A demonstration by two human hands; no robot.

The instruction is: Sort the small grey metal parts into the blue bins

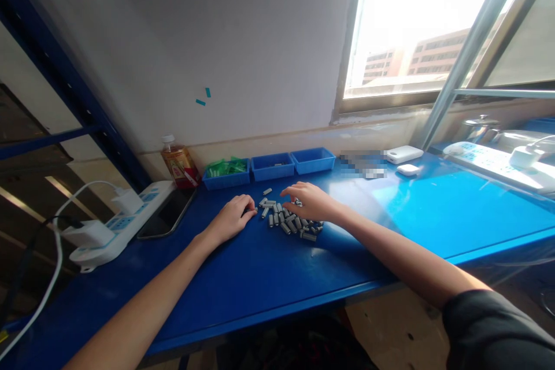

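Observation:
Short grey metal cylinders (285,228) lie in a loose pile on the blue table. My left hand (234,218) rests on the tabletop at the pile's left edge, its fingers curled and the thumb near the index finger. A small grey bit shows at those fingertips, too small to make out. Over the back of the pile hovers my right hand (310,201), palm down, with bent fingers spread from the thumb. It covers some of the cylinders. One single cylinder (267,191) lies a little behind the rest.
Along the wall stand a blue bin (226,180) with green pieces, a middle bin (273,172) with a few small parts, and another blue bin (313,164). Leftward are a drink bottle (180,162), a phone (168,214) and a power strip (97,251). White cases (404,154) sit right.

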